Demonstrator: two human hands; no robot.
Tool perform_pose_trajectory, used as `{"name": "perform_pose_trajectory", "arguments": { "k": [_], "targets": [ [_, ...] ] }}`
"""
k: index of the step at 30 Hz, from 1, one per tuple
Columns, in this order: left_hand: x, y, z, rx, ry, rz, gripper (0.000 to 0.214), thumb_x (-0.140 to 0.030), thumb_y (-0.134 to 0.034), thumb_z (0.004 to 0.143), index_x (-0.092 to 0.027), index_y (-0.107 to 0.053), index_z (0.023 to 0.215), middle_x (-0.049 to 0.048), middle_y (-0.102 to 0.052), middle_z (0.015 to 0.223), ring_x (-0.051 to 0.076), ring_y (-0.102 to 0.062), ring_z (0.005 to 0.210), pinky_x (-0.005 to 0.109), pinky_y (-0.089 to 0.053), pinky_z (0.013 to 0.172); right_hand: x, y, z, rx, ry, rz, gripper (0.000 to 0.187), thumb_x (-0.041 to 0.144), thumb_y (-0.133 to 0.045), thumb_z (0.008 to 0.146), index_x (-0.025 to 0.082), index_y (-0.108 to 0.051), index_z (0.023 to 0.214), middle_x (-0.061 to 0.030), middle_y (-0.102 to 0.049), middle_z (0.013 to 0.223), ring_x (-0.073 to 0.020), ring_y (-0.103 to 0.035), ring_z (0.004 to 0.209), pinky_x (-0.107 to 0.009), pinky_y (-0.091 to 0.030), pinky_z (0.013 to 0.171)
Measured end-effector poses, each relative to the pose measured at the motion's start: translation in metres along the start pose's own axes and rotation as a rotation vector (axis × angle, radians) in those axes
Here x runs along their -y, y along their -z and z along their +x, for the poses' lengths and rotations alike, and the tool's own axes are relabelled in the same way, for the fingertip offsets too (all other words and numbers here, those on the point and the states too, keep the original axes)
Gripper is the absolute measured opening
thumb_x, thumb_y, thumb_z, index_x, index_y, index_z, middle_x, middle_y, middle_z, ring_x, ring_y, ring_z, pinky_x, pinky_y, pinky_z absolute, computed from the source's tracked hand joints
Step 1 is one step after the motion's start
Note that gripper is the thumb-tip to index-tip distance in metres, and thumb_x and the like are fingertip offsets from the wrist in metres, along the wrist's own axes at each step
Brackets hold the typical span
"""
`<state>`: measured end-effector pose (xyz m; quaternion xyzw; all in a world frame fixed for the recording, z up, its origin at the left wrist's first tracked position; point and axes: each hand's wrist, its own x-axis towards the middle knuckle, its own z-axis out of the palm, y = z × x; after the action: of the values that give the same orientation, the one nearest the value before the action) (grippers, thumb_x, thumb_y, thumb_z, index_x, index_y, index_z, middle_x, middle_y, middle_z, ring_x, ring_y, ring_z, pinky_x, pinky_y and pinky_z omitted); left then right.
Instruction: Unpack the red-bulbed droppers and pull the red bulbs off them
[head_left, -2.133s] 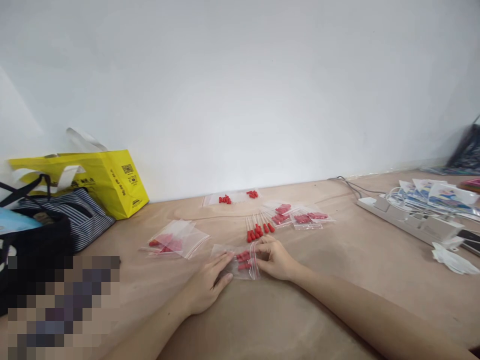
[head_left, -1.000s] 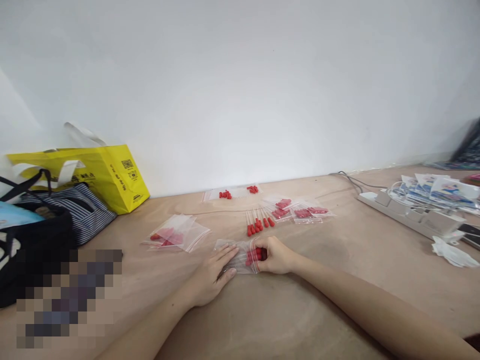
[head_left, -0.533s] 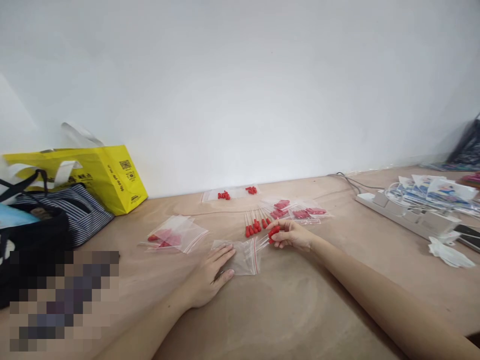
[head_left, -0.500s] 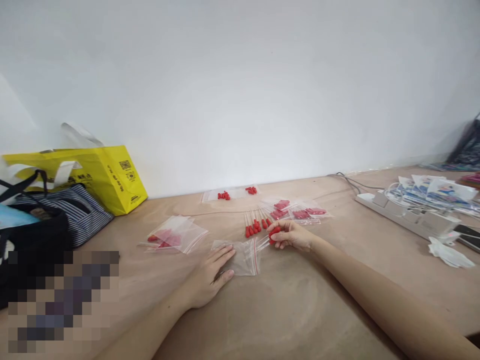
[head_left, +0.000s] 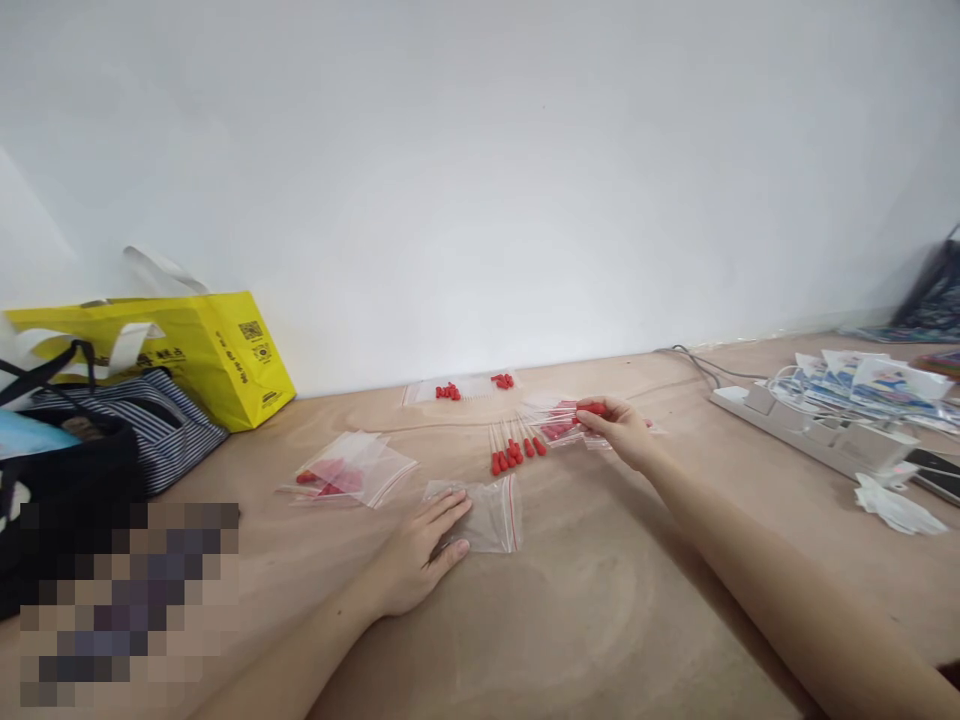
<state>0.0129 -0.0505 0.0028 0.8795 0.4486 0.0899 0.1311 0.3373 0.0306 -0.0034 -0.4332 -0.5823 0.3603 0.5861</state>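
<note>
My left hand [head_left: 421, 555] lies flat with fingers spread on a clear zip bag [head_left: 491, 518] that has a red seal line. Pinched in my right hand [head_left: 624, 432] are droppers [head_left: 591, 409] with red rubber bulbs, their thin clear stems pointing left; how many I cannot tell. They are above filled clear bags [head_left: 559, 432] of red-bulbed droppers, partly hidden by that hand. Between the two hands, several loose droppers [head_left: 513, 455] lie fanned out, bulbs toward me. Farther back, a clear bag [head_left: 474, 384] has two groups of red bulbs on it.
To the left is a pile of zip bags [head_left: 375, 468] with red showing through. A yellow bag [head_left: 247, 370], a striped pouch [head_left: 176, 430] and a black bag [head_left: 82, 520] stand at the far left. On the right are a white power strip [head_left: 810, 440] and printed packets [head_left: 892, 380].
My right hand has moved back and to the right with the droppers, away from the zip bag's mouth to above the filled bags. My left hand has stayed on the zip bag.
</note>
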Motion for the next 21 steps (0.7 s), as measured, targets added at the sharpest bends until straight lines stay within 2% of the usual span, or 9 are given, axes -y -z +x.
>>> {"name": "perform_pose_trajectory", "arguments": {
  "k": [3, 5, 7, 10, 12, 18, 21],
  "targets": [
    [0.0, -0.001, 0.0, 0.0, -0.001, 0.001, 0.048, -0.044, -0.033, 0.085, -0.023, -0.037, 0.128, 0.0039, -0.032, 0.138, 0.02, -0.026, 0.127, 0.041, -0.024, 0.104, -0.01, -0.026, -0.001, -0.067, 0.27, -0.303, 0.019, 0.031, -0.058, 0.073, 0.018, -0.061, 0.088, -0.0047, -0.064, 0.08, -0.0161, -0.059, 0.073, -0.03, -0.047, 0.068],
    [0.0, -0.001, -0.001, 0.001, -0.003, 0.005, 0.048, -0.044, -0.033, 0.085, -0.022, -0.037, 0.128, 0.0039, -0.031, 0.138, 0.02, -0.025, 0.127, 0.041, -0.024, 0.104, -0.015, -0.044, -0.003, -0.033, 0.462, -0.561, 0.016, 0.021, -0.05, 0.078, 0.019, -0.062, 0.088, -0.0064, -0.063, 0.088, -0.0171, -0.058, 0.082, -0.031, -0.046, 0.074],
    [0.0, 0.0, -0.001, 0.004, -0.005, 0.009, 0.048, -0.044, -0.033, 0.085, -0.022, -0.036, 0.129, 0.0036, -0.031, 0.138, 0.02, -0.025, 0.127, 0.041, -0.024, 0.104, -0.018, -0.058, -0.005, 0.038, 0.566, -0.807, 0.022, 0.013, -0.043, 0.08, 0.019, -0.061, 0.09, -0.0078, -0.061, 0.094, -0.0171, -0.056, 0.085, -0.029, -0.045, 0.075],
    [-0.001, 0.002, -0.001, 0.01, -0.002, 0.01, 0.049, -0.045, -0.033, 0.085, -0.023, -0.036, 0.129, 0.0032, -0.031, 0.138, 0.02, -0.025, 0.127, 0.042, -0.024, 0.105, -0.02, -0.07, -0.005, 0.152, 0.585, -1.089, 0.027, 0.006, -0.04, 0.079, 0.019, -0.061, 0.09, -0.0082, -0.059, 0.093, -0.0165, -0.055, 0.084, -0.026, -0.044, 0.072],
    [-0.002, 0.003, -0.001, 0.016, 0.003, 0.01, 0.049, -0.046, -0.032, 0.085, -0.023, -0.036, 0.129, 0.003, -0.031, 0.138, 0.02, -0.025, 0.128, 0.041, -0.023, 0.105, -0.019, -0.073, -0.005, 0.196, 0.57, -1.161, 0.025, 0.007, -0.042, 0.078, 0.019, -0.06, 0.089, -0.0078, -0.058, 0.092, -0.0165, -0.054, 0.083, -0.025, -0.043, 0.071],
    [0.001, 0.001, 0.0, 0.023, 0.004, 0.003, 0.05, -0.047, -0.031, 0.086, -0.023, -0.035, 0.129, 0.0028, -0.03, 0.138, 0.02, -0.024, 0.128, 0.041, -0.023, 0.105, -0.017, -0.073, -0.005, 0.26, 0.49, -1.061, 0.022, 0.02, -0.045, 0.081, 0.019, -0.059, 0.098, -0.0076, -0.056, 0.099, -0.0166, -0.051, 0.089, -0.026, -0.039, 0.077],
    [0.002, 0.0, -0.001, 0.013, -0.003, -0.008, 0.049, -0.046, -0.033, 0.085, -0.024, -0.036, 0.129, 0.0029, -0.032, 0.138, 0.02, -0.025, 0.128, 0.041, -0.023, 0.105, -0.014, -0.073, -0.006, 0.239, 0.413, -1.095, 0.027, 0.037, -0.046, 0.082, 0.022, -0.059, 0.101, -0.0078, -0.056, 0.1, -0.0207, -0.048, 0.092, -0.034, -0.036, 0.08]
  ]
}}
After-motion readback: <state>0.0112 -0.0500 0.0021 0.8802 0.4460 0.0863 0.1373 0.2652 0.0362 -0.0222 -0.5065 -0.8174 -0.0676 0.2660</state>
